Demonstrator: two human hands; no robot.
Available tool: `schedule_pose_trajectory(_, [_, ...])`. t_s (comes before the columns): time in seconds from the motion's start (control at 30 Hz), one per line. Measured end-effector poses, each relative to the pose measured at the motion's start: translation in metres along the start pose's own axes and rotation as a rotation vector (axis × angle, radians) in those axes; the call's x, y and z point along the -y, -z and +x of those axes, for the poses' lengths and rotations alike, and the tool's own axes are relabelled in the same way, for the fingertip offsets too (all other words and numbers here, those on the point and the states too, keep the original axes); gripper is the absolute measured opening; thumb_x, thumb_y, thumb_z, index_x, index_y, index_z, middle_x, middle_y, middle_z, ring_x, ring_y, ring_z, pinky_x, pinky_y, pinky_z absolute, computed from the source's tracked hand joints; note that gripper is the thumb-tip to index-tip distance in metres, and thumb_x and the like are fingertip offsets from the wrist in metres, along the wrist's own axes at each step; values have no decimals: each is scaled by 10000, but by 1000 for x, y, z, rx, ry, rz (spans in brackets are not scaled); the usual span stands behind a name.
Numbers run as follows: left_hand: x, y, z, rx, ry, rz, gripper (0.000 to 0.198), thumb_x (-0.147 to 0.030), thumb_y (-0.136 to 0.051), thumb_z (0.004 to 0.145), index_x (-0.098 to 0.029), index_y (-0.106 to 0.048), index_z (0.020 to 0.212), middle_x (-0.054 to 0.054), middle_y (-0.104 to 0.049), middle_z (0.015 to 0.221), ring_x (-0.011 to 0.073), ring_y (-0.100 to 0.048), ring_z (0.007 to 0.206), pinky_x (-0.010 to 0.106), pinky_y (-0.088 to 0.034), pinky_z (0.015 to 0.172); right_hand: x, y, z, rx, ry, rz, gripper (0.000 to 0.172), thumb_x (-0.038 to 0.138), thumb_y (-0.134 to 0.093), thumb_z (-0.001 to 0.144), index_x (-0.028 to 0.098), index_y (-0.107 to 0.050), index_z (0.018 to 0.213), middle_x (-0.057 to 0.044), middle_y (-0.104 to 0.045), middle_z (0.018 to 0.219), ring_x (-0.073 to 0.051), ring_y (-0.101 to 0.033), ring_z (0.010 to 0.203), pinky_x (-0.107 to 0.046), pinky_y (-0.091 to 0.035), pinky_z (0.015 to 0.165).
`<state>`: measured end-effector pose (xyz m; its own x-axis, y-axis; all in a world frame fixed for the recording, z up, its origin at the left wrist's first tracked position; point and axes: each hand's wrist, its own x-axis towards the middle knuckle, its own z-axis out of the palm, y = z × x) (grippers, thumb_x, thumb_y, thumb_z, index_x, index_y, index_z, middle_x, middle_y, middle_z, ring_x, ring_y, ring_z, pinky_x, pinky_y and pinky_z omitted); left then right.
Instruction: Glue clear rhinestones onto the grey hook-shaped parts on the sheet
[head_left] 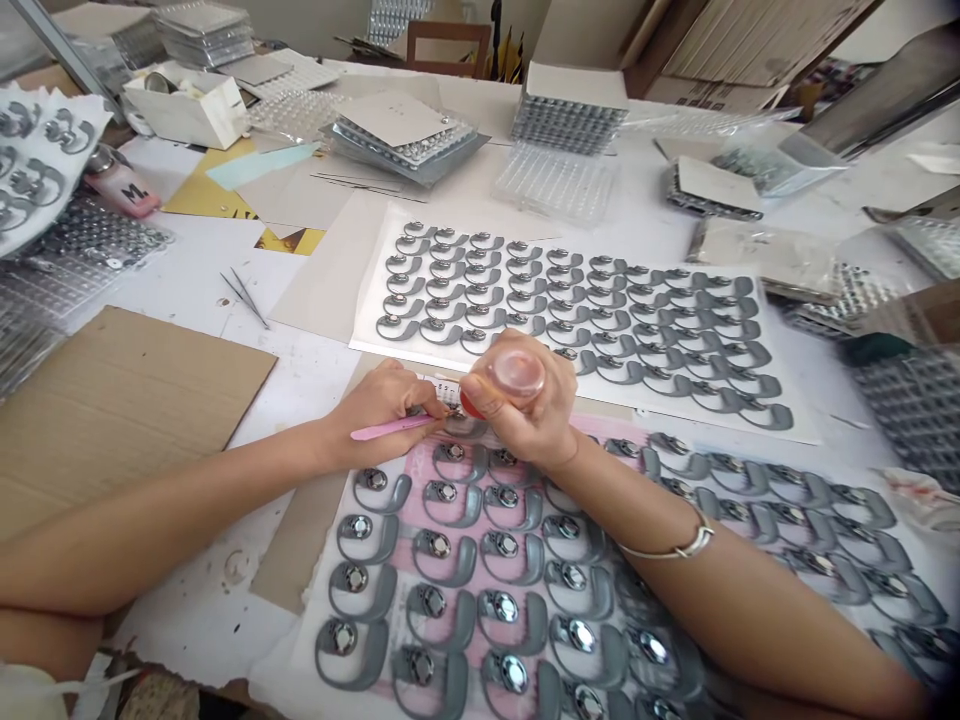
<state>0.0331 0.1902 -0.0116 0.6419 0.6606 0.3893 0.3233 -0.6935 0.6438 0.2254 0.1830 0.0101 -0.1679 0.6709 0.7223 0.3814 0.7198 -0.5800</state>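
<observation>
Pinkish bottle [519, 372] (contents unclear) clasped by right hand [541, 418]; left hand [381, 405] gripping pink tool [390, 430].

A small-parts assembly workshop: rows of grey curved pieces [466, 562], stacked trays [568, 125], tweezers [256, 312] on a white worktable [191, 265].

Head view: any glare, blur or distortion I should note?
Head view: bright glints on the metal discs nearest the camera; head view: the brown chair at the back looks soft; head view: the top right corner darkens; head view: left hand and right hand look fairly clear.
</observation>
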Motion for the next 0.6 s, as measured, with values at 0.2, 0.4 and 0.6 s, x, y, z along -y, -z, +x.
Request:
schedule_pose_trajectory(0.2, [0, 1, 3, -8, 55, -35, 84, -213, -689, 805, -196, -660, 728, -33, -679, 667, 132, -621, 643, 265, -459, 719, 0, -1, -1, -4, 19, 5, 128, 238, -648, 817, 195, -548, 750, -1, -567, 631, -132, -508, 549, -310, -447, 554])
schedule_pose_trajectory(0.4, [-1, 2, 5, 18, 77, -119, 116, -232, -674, 822, -187, -666, 716, -18, -682, 668, 130, -621, 631, 268, -480, 722, -3, -3, -1, -28, 51, 27, 129, 220, -662, 808, 194, -551, 748, -2, -577, 640, -135, -517, 559, -308, -451, 557])
schedule_pose_trajectory(0.6, [-1, 3, 5, 24, 73, -165, 109, -216, -668, 821, -177, -664, 719, -8, -690, 673, 132, -629, 630, 245, -480, 667, -3, -3, 0, -34, 57, 22, 135, 226, -656, 815, 193, -544, 749, 0, -580, 646, -130, -508, 552, -307, -448, 553])
